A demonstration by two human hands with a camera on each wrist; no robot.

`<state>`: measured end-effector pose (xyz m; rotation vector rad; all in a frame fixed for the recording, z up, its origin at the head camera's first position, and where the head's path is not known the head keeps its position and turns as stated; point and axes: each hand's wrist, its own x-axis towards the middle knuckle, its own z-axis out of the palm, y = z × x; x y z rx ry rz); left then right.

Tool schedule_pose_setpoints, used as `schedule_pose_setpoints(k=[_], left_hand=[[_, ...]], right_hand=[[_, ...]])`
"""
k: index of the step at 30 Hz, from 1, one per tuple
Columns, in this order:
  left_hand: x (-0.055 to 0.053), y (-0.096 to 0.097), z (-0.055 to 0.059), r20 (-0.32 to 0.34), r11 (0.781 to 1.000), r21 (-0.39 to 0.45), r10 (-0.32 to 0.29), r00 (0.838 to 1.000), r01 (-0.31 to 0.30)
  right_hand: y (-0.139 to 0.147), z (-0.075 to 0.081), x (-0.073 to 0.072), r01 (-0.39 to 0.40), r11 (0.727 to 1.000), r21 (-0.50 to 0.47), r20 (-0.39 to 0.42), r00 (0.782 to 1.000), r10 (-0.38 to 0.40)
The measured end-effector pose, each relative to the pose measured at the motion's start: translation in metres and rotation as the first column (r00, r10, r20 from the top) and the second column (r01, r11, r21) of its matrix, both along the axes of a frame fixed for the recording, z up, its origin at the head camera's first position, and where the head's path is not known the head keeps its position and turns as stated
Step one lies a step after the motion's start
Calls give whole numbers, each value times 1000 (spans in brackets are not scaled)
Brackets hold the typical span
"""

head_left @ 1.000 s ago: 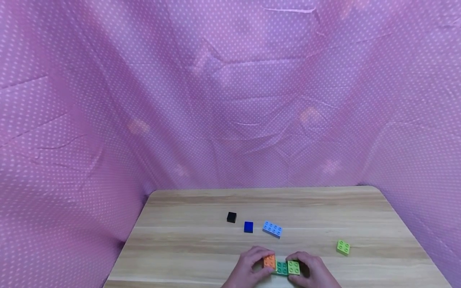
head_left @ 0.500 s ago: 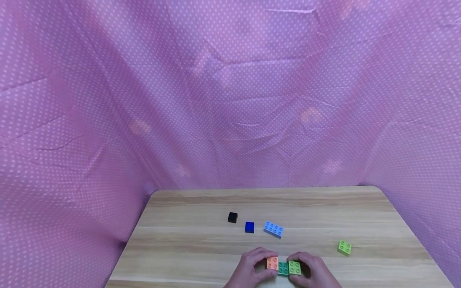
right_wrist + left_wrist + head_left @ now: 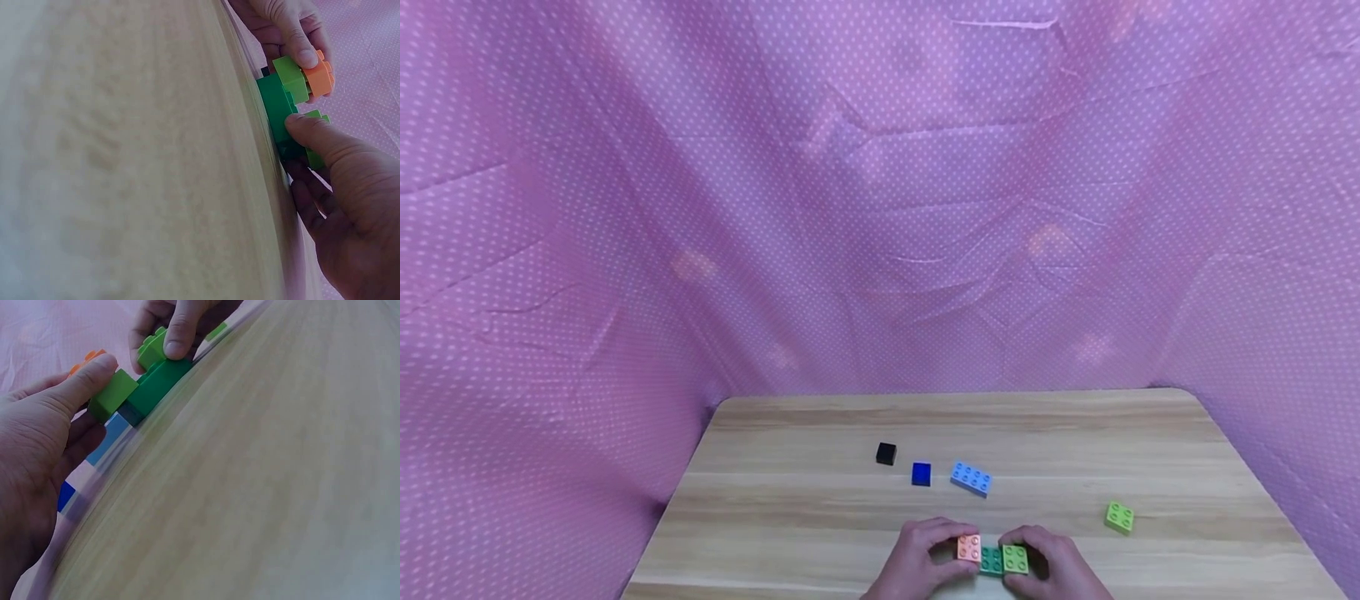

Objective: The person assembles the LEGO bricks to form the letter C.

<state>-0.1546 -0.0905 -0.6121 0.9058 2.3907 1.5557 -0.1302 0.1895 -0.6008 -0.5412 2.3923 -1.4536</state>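
Near the table's front edge, my left hand [image 3: 921,557] pinches an orange toy brick [image 3: 969,547] and the lime brick [image 3: 114,395] under it between thumb and fingers. Lime studs show in a narrow gap between the two in the right wrist view. That lime brick sits at the left end of a longer dark green brick [image 3: 992,561], low over the table. A second lime brick [image 3: 1016,559] stands on the dark green brick's right end. There my right hand [image 3: 356,178] grips the stack, its thumb across the dark green side and fingers behind.
Beyond the hands lie a light blue brick [image 3: 972,479], a dark blue brick [image 3: 921,474] and a black brick [image 3: 886,453]. A loose lime brick [image 3: 1119,517] lies to the right. Pink dotted cloth [image 3: 880,250] hangs around the wooden table [image 3: 790,467].
The orange brick, tilted at first with a lime edge showing at its right, now stands straighter, slightly further right with my left hand. My right hand stays on the stack.
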Motion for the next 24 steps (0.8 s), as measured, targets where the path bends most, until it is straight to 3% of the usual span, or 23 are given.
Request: schedule_pose_setpoints(k=[8, 24], left_hand=[[-1, -2, 2, -61, 999, -30, -31, 998, 29], [-6, -5, 6, 23, 999, -46, -19, 1000, 20]], right_hand=[[-4, 0, -1, -4, 1000, -1, -23, 1000, 4], [-5, 3, -3, -4, 1000, 1, -3, 1000, 4]])
